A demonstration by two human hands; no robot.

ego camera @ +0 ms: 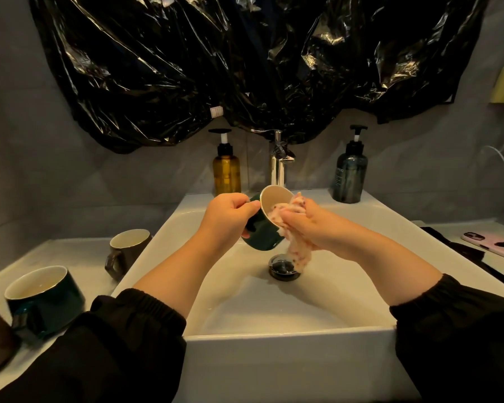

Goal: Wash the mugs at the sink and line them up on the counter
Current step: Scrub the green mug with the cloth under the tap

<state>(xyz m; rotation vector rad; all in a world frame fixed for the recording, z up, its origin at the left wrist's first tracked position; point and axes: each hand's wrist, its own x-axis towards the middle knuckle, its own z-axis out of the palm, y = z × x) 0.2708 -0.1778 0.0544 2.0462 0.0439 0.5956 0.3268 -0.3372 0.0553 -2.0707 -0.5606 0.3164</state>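
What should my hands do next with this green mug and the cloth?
Probably wipe the cloth round inside the green mug: the right hand presses it into the tilted mug's mouth, while the left hand grips the mug over the sink.

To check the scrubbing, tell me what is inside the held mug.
A pink cloth, gripped by the right hand, reaches into the mug; pale inner wall shows above it. The cloth hides the bottom.
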